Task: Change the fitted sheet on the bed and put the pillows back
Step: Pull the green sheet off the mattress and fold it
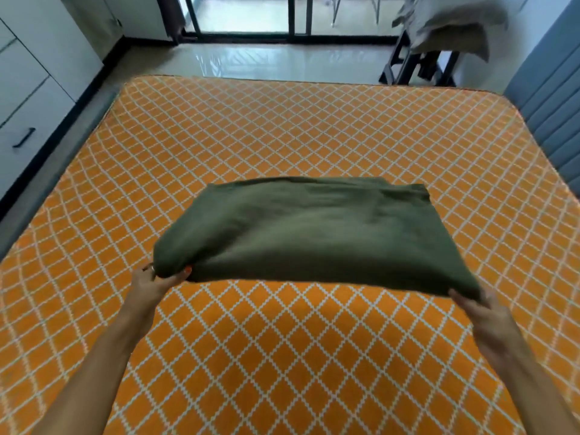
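I am holding a folded green sheet [317, 233] up over the middle of the bed [282, 127]. My left hand [153, 282] is pinching the near left corner, with my thumb on top and my fingers curled under the cloth. My right hand [485, 315] is gripping the near right corner, and its fingers are tucked under the edge, so I cannot see them all. Both hands are closed on the cloth, not open.

The sheet is still folded into a thick, flat bundle. Its long side is running left to right, across the bed. The near edge is in my hands and the far edge is pointing away from me, toward the glass doors [251, 14]. The far part looks like it is floating a bit above the bed, which is showing an orange cover with white diamonds.

I think I am getting ready to spread the sheet out. To do it well, I should keep both corners tight, lift them together, and shake the sheet forward so the folds open. I should keep my hands level so it is landing straight.

Some gray bedding [452, 29] is lying on a rack in the far right corner.
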### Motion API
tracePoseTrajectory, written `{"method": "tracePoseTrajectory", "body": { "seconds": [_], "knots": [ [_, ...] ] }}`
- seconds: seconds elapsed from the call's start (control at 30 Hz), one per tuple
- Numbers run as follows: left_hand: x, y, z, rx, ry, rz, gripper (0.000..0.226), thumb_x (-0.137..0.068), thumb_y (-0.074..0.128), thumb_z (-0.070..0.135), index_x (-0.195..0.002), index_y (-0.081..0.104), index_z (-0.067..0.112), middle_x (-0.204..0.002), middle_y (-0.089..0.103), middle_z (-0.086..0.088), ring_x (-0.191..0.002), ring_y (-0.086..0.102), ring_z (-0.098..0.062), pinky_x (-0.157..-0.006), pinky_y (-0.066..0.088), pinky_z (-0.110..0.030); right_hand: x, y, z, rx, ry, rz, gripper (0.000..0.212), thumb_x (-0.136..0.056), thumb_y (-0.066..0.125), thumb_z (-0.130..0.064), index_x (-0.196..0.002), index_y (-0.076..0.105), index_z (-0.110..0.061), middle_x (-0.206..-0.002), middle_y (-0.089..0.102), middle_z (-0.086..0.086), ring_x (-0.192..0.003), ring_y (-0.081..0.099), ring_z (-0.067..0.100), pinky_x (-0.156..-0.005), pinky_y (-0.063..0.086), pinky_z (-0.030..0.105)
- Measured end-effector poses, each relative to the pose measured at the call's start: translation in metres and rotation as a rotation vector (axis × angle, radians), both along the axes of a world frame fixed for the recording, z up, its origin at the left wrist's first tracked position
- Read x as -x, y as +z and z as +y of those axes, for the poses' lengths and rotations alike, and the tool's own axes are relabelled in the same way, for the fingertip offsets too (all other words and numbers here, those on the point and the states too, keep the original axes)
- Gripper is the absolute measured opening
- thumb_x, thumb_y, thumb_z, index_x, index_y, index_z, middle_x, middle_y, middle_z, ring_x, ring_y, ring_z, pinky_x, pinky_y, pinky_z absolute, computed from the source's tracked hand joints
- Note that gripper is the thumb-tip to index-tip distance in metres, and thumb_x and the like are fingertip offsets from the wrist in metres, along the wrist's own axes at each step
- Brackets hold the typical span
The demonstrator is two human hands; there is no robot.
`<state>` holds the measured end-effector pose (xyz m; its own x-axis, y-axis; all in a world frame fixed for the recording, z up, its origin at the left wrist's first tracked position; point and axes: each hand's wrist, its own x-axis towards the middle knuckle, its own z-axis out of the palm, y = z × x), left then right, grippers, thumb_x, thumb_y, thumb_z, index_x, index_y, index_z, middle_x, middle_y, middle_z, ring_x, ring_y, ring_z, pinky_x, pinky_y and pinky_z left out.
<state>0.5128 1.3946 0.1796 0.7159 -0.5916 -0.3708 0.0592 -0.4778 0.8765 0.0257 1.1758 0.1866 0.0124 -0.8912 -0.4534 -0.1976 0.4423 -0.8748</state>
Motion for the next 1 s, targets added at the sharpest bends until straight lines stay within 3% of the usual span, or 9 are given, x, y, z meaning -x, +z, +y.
{"method": "tracePoseTrajectory", "body": {
  "seconds": [0.1,0.17,0.27,0.47,0.57,0.67,0.77,0.87,1.0],
  "knots": [
    [0.025,-0.037,0.062,-0.338,0.006,0.151,0.043,-0.076,0.075,0.001,-0.118,0.063,0.005,-0.119,0.065,-0.015,-0.113,0.057,-0.027,-0.096,0.04,-0.038,0.033,-0.04,0.067,-0.308,0.016,0.041,0.038,-0.085,0.067,-0.009,-0.121,0.056,-0.008,-0.109,0.063,0.006,-0.124,0.048,0.022,-0.101,0.033,0.033],
    [0.039,-0.048,0.096,-0.489,0.1,0.235,0.04,-0.083,0.069,-0.001,-0.121,0.06,-0.002,-0.132,0.056,-0.02,-0.128,0.045,-0.034,-0.108,0.031,-0.046,0.062,-0.064,0.097,-0.467,0.008,0.14,0.038,-0.086,0.064,-0.001,-0.123,0.058,-0.004,-0.124,0.058,0.014,-0.128,0.044,0.03,-0.109,0.025,0.045],
    [0.046,-0.055,0.117,-0.625,0.188,0.249,0.036,-0.086,0.066,-0.003,-0.121,0.058,-0.009,-0.137,0.051,-0.023,-0.133,0.039,-0.038,-0.111,0.03,-0.049,0.08,-0.069,0.113,-0.523,-0.018,0.252,0.029,-0.083,0.067,-0.002,-0.111,0.061,-0.008,-0.131,0.056,0.017,-0.123,0.047,0.033,-0.106,0.03,0.048],
    [0.071,-0.054,0.081,-0.633,-0.11,0.108,0.035,-0.088,0.068,0.009,-0.117,0.058,-0.007,-0.118,0.059,-0.019,-0.107,0.052,-0.028,-0.084,0.036,-0.035,0.05,-0.067,0.09,-0.398,0.089,0.279,0.031,-0.084,0.068,-0.007,-0.115,0.062,-0.005,-0.114,0.063,0.014,-0.115,0.054,0.029,-0.087,0.033,0.036],
    [0.077,-0.072,0.056,-0.615,-0.227,-0.064,0.056,-0.081,0.077,0.022,-0.126,0.055,-0.004,-0.124,0.059,-0.022,-0.108,0.057,-0.032,-0.089,0.046,-0.04,0.021,-0.081,0.072,-0.39,0.171,0.282,0.045,-0.087,0.068,-0.011,-0.128,0.054,-0.001,-0.128,0.057,0.014,-0.123,0.05,0.03,-0.081,0.038,0.029],
    [0.064,-0.115,0.039,-0.69,-0.381,-0.273,0.084,-0.07,0.077,0.056,-0.136,0.05,0.012,-0.129,0.056,-0.019,-0.116,0.054,-0.038,-0.096,0.046,-0.048,-0.008,-0.096,0.061,-0.388,0.174,0.242,0.061,-0.088,0.066,-0.01,-0.141,0.037,0.0,-0.131,0.051,0.015,-0.11,0.052,0.026,-0.057,0.044,0.015],
    [0.047,-0.157,0.027,-0.721,-0.319,-0.331,0.111,-0.052,0.057,0.089,-0.141,0.039,0.024,-0.139,0.049,-0.015,-0.124,0.048,-0.039,-0.1,0.042,-0.056,-0.026,-0.124,0.046,-0.355,0.133,0.234,0.072,-0.087,0.069,-0.017,-0.145,0.029,-0.003,-0.137,0.048,0.018,-0.119,0.052,0.031,-0.076,0.043,0.03],
    [0.05,-0.159,0.007,-0.747,-0.27,-0.335,0.112,-0.064,0.057,0.081,-0.15,0.024,0.017,-0.146,0.038,-0.023,-0.135,0.035,-0.042,-0.11,0.031,-0.052,-0.032,-0.16,0.035,-0.368,0.116,0.32,0.099,-0.073,0.08,-0.042,-0.145,0.023,-0.007,-0.136,0.05,0.013,-0.119,0.055,0.031,-0.091,0.047,0.038],
    [0.035,-0.197,-0.007,-0.696,-0.143,-0.215,0.108,-0.075,0.056,0.075,-0.154,0.005,0.023,-0.153,0.03,-0.019,-0.14,0.029,-0.038,-0.115,0.027,-0.048,-0.017,-0.243,0.019,-0.284,0.102,0.371,0.119,-0.04,0.08,-0.074,-0.137,0.037,-0.021,-0.125,0.061,-0.002,-0.11,0.06,0.02,-0.097,0.049,0.039]
  ]
}}
